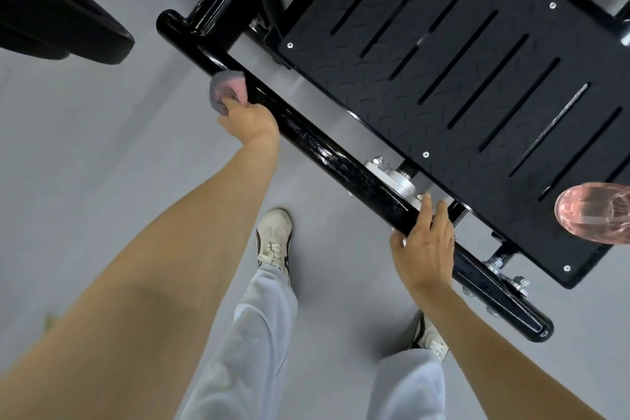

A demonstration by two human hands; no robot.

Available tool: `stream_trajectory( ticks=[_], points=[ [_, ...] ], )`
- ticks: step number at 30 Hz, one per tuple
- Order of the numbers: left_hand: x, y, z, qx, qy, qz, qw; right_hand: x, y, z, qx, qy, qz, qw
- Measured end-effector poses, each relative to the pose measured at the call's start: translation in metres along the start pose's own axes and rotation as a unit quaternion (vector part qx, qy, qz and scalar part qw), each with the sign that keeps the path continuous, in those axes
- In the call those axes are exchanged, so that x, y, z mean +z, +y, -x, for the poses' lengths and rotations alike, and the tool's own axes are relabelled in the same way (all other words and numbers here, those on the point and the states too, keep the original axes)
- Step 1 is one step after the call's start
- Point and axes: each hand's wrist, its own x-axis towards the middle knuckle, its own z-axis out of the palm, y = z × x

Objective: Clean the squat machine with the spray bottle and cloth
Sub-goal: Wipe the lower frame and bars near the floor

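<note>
Head view: left grip (249, 119) clutches the soft-looking, light cloth (226, 90), bunched against the squat machine's rigid base tube (306, 136), far left; right grip (424, 242) lies unclenched on it; spray bottle (595, 213) stands on the footplate (327, 89), right.

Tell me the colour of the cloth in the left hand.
The cloth is pink and grey, with a mesh-like texture; the head view shows it best.

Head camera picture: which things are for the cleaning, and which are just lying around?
For the job: pink-and-grey cloth in left hand; squat machine's glossy black round bar, right hand resting on it; pink see-through bottle.
Just there: white lace-up shoes; grey floor.
</note>
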Motion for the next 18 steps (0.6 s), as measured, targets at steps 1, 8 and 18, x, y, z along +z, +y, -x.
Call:
stream_trajectory(
  ticks=[1,8,18],
  points=[
    [0.003,-0.002,0.002,-0.053,-0.029,0.042,0.997,-0.001,0.002,0.001,-0.001,-0.001,-0.004,1.0],
    [0.019,-0.087,0.149,-0.304,-0.267,0.12,0.907,0.004,0.021,0.005,-0.028,0.014,0.023,0.999],
    [0.019,-0.054,0.1,-0.297,-0.193,0.068,0.933,0.005,0.063,0.02,0.029,0.016,0.053,0.998]
  ],
)
